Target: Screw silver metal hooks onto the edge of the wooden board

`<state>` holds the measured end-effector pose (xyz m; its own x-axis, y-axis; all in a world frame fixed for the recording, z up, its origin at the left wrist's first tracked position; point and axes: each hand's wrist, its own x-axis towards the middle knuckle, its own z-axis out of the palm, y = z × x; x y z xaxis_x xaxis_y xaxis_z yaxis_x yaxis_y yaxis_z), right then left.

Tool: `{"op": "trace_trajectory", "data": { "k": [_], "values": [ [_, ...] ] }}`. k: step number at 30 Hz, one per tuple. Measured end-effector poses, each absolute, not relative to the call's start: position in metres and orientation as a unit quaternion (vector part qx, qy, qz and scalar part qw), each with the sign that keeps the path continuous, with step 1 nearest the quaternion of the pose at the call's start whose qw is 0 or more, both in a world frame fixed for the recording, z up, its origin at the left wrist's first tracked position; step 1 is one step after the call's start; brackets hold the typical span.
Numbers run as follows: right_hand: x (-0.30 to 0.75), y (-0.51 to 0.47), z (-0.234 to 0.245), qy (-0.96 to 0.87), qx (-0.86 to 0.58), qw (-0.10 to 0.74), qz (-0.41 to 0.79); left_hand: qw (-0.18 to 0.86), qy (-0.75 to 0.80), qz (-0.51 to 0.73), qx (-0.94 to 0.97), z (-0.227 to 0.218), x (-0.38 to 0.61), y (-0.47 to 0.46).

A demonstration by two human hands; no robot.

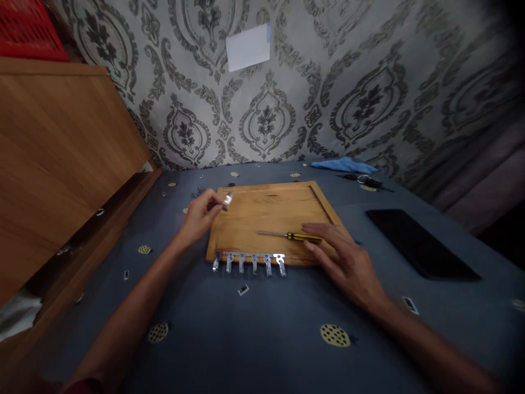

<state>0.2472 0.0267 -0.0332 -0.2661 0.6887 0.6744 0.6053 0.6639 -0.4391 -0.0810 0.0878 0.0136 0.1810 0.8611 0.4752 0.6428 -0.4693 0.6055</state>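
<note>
My left hand (202, 212) is over the far left corner of a shallow framed wooden board (262, 210). Its thumb and fingers pinch a small shiny metal hook-like piece (228, 199). At the board's right side, my right hand (342, 249) has its thumb and fingers around the yellow and black handle of a screwdriver (293, 236), whose thin shaft points left across the board. Along the near edge sits a row of several shiny metal hooks (254, 262), their lower ends reaching past the wood.
A black phone-like slab (418, 243) lies on the right of the blue patterned cloth (283, 334). Farther back are keys (365, 179) and a blue cloth (344, 164). Small metal bits (198, 192) lie behind my left hand. A wooden cabinet (61, 158) bounds the left; a patterned wall stands behind.
</note>
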Motion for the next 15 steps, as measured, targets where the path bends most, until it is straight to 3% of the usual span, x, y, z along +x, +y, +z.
{"op": "trace_trajectory", "data": {
  "k": [6,15],
  "values": [
    [0.226,-0.002,-0.027,-0.777,-0.372,0.459,0.216,0.273,0.371,0.264,0.848,0.031,-0.027,0.041],
    [0.220,-0.007,-0.024,-0.810,-0.310,0.455,0.200,0.305,0.349,0.181,0.867,0.040,-0.018,0.023]
  ]
}}
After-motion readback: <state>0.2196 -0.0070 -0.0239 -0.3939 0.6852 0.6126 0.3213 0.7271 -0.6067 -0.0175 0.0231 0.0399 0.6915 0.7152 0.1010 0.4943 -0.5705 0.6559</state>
